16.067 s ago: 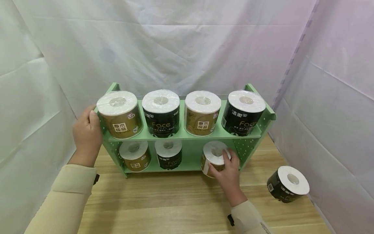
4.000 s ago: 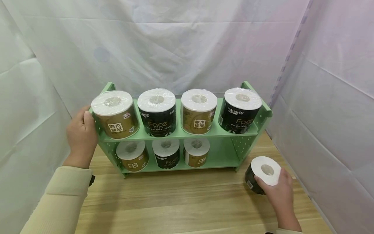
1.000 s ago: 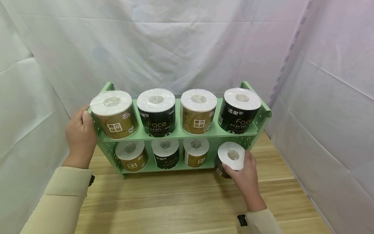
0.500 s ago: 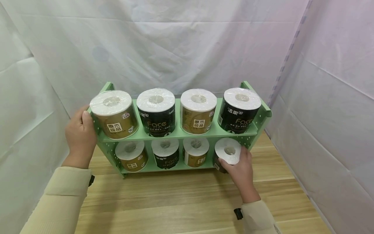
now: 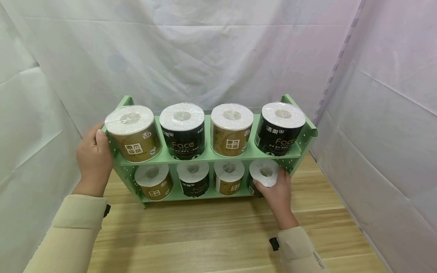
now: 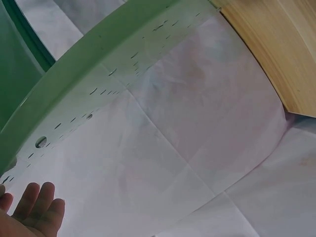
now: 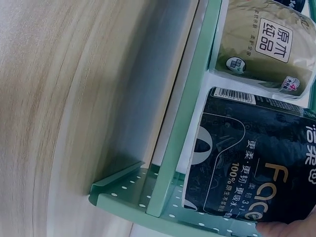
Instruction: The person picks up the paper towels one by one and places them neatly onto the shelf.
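My right hand (image 5: pixel 278 195) grips a black-wrapped toilet roll (image 5: pixel 257 170) by its right and front sides, at the right end of the lower deck of a green two-tier shelf (image 5: pixel 170 161). In the right wrist view this black roll (image 7: pixel 232 158) stands beside a gold-wrapped roll (image 7: pixel 261 44), and only a little of the hand shows in the corner. My left hand (image 5: pixel 93 155) holds the shelf's left side panel near its top. The left wrist view shows several fingers (image 6: pixel 42 202) outside the perforated green panel (image 6: pixel 108 64).
The upper deck carries gold (image 5: pixel 136 148) and black (image 5: pixel 186 144) rolls in turn, ending with a black one (image 5: pixel 278 138) at the right. A gold roll (image 5: pixel 155 187), a black one (image 5: pixel 194 185) and another gold one (image 5: pixel 228 184) stand below. White sheets (image 5: pixel 218 57) enclose the wooden table (image 5: pixel 205 239).
My right hand has brought the black roll from the table at the right to the lower deck and pushed it farther back. Earlier it placed the neighbouring gold roll. My left hand stays put.
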Demonstrator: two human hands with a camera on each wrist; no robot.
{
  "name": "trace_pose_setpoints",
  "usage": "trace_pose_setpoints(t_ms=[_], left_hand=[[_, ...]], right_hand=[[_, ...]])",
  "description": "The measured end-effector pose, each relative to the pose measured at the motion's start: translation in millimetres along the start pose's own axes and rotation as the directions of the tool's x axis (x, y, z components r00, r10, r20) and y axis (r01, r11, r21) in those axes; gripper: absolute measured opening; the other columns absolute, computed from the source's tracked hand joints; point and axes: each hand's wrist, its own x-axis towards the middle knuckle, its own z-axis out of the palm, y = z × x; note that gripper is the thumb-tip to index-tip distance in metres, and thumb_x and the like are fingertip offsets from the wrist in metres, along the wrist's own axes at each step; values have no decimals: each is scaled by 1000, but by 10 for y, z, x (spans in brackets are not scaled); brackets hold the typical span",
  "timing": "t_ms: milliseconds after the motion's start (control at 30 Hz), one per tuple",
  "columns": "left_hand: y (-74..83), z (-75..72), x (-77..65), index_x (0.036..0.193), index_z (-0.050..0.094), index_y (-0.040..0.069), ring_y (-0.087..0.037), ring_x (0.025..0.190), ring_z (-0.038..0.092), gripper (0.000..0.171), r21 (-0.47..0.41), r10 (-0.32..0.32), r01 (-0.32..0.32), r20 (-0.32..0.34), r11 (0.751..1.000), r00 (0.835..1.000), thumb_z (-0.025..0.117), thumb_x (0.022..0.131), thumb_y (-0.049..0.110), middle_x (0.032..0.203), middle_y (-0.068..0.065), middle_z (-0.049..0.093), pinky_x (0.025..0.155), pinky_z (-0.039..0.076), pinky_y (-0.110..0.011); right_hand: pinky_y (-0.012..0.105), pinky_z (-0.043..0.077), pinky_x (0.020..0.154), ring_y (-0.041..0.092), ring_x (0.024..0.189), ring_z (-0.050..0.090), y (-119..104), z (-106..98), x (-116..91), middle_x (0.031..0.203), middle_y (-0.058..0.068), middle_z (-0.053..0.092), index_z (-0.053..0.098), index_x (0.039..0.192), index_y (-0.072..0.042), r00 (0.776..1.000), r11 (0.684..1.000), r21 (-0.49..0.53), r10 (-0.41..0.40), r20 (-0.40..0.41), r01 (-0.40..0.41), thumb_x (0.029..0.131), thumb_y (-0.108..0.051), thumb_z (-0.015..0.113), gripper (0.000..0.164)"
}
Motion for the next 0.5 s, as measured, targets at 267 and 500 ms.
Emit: trace_pose_setpoints(t_ms=[267,500], left_hand=[[-2,3,-3,124,62,3,-36,101,55,46,5,-5,5,-2,1000,1000,31,99,27,119,-21,63,89,41,-55],[-6,5,-4,123,62,3,-35,100,56,46,12,3,-3,-5,1000,1000,31,99,28,119,-21,63,88,41,-54]], right_hand=[[55,39,98,40,120,41,-50,27,46,133,27,39,36,142,2,999,999,-15,40,15,-40,68,-30,85,94],[55,40,96,41,117,42,-47,56,95,128,29,43,37,141,3,998,997,-47,57,12,-57,67,-33,85,95]])
